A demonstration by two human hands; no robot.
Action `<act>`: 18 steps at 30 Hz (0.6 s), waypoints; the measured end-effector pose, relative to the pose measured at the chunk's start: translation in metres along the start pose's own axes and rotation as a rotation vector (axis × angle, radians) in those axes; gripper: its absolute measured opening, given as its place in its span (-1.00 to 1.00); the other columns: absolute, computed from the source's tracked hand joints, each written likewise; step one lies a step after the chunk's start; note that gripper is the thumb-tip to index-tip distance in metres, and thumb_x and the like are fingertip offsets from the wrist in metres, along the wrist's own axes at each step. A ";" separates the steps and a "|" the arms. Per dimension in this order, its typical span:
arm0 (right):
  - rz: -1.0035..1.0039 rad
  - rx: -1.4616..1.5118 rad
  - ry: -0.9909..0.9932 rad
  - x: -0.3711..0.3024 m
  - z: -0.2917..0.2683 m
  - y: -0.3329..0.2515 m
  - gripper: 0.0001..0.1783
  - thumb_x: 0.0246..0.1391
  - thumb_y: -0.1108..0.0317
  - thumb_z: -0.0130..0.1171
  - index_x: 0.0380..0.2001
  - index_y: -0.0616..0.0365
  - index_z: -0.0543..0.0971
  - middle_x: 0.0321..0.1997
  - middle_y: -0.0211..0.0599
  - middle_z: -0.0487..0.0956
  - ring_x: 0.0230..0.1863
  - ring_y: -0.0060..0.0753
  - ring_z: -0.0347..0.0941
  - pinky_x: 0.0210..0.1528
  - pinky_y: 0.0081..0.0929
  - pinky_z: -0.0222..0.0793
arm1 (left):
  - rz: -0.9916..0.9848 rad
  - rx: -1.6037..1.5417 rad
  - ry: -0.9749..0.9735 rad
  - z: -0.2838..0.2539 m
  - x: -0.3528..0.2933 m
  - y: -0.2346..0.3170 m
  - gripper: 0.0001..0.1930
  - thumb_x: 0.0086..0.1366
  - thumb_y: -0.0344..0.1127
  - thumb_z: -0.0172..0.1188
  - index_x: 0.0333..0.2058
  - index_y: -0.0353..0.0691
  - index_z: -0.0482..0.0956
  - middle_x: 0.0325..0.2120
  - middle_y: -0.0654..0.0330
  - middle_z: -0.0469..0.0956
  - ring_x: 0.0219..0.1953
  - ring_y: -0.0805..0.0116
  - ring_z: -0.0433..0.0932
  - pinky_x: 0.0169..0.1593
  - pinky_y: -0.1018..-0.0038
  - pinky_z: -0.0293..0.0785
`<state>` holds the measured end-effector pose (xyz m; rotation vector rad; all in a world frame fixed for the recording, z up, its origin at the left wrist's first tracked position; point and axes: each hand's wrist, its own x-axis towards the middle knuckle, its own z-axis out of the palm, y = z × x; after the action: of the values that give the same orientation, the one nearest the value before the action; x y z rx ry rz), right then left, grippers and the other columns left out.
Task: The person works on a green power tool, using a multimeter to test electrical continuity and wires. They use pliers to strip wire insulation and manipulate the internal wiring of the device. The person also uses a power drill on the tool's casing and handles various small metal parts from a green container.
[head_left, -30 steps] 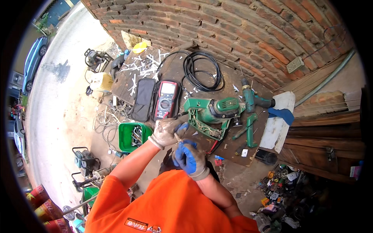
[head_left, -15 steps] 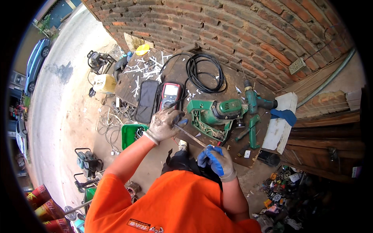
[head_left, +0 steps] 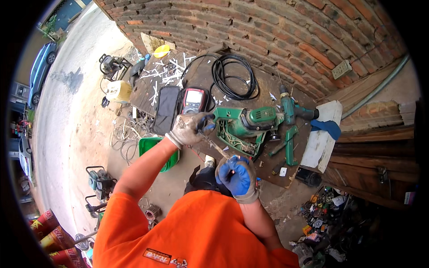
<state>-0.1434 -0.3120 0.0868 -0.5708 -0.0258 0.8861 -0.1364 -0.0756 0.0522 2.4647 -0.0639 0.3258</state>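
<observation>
My left hand (head_left: 188,129), in a dirty pale glove, is closed around the upper end of a thin screwdriver-like tool (head_left: 215,146), next to the handle of a green power saw (head_left: 246,126) on the wooden bench (head_left: 201,76). The shaft slants down to my right hand (head_left: 237,176), in a blue glove, which is closed on its lower, reddish end just off the bench's near edge. What the tool's tip touches is hidden by my left glove.
A red and black multimeter (head_left: 193,100), a black case (head_left: 166,109), a coiled black cable (head_left: 234,78) and a green drill (head_left: 288,109) lie on the bench. A white board with a blue cloth (head_left: 326,127) is at the right. A green basin (head_left: 154,149) and loose wires sit on the ground to the left, and a brick wall (head_left: 268,31) stands behind.
My right hand has drawn down and to the right, away from my left hand, so the thin shaft now shows between them. My left hand has stayed by the saw handle.
</observation>
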 end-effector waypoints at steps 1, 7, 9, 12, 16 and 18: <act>-0.068 -0.036 0.082 -0.001 0.010 0.001 -0.74 0.14 0.31 -0.01 -0.55 0.25 0.43 -0.64 -0.19 0.45 -0.66 -0.40 0.33 -0.55 -0.49 0.29 | 0.014 -0.006 0.008 0.008 -0.003 0.000 -0.67 0.14 -0.26 0.33 -0.14 -0.26 0.58 -0.48 -0.01 0.60 -0.45 0.03 0.62 -0.34 0.31 0.55; -0.195 0.148 0.013 0.005 0.018 -0.008 -0.78 0.12 0.30 -0.07 -0.54 0.17 0.32 -0.77 -0.29 0.26 -0.76 -0.45 0.11 -0.63 -0.47 0.16 | -0.011 -0.023 -0.028 0.027 -0.010 0.000 -0.67 0.14 -0.39 0.26 -0.09 -0.28 0.56 -0.48 -0.03 0.61 -0.45 0.02 0.63 -0.36 0.31 0.55; -0.186 0.187 0.050 0.003 0.018 -0.011 -0.74 0.11 0.25 -0.07 -0.58 0.14 0.30 -0.78 -0.28 0.24 -0.75 -0.43 0.09 -0.64 -0.48 0.13 | 0.013 -0.009 -0.029 0.027 -0.010 -0.005 -0.67 0.14 -0.40 0.26 -0.09 -0.28 0.56 -0.47 -0.04 0.61 -0.45 0.02 0.63 -0.36 0.31 0.54; -0.233 0.208 0.006 0.004 0.013 -0.013 -0.70 0.12 0.25 -0.09 -0.65 0.12 0.28 -0.77 -0.27 0.23 -0.74 -0.41 0.09 -0.63 -0.48 0.12 | 0.030 -0.002 -0.036 0.028 -0.011 -0.009 -0.65 0.12 -0.43 0.26 -0.08 -0.28 0.56 -0.47 -0.04 0.61 -0.45 0.02 0.62 -0.37 0.31 0.53; -0.263 0.182 0.009 0.003 0.007 -0.017 -0.65 0.14 0.25 -0.10 -0.69 0.12 0.27 -0.76 -0.25 0.23 -0.72 -0.39 0.10 -0.59 -0.46 0.14 | 0.045 0.006 -0.044 0.029 -0.012 -0.012 -0.63 0.11 -0.44 0.25 -0.06 -0.27 0.54 -0.47 -0.03 0.61 -0.45 0.02 0.62 -0.36 0.31 0.53; -0.276 0.210 0.005 0.003 0.005 -0.019 -0.64 0.15 0.24 -0.10 -0.70 0.12 0.27 -0.77 -0.25 0.24 -0.72 -0.38 0.11 -0.58 -0.45 0.15 | 0.037 -0.010 -0.064 0.028 -0.009 -0.010 -0.63 0.11 -0.44 0.25 -0.06 -0.27 0.54 -0.47 -0.04 0.61 -0.44 0.02 0.62 -0.36 0.31 0.54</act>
<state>-0.1289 -0.3168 0.0992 -0.3620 -0.0060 0.6091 -0.1377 -0.0855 0.0226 2.4659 -0.1379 0.2619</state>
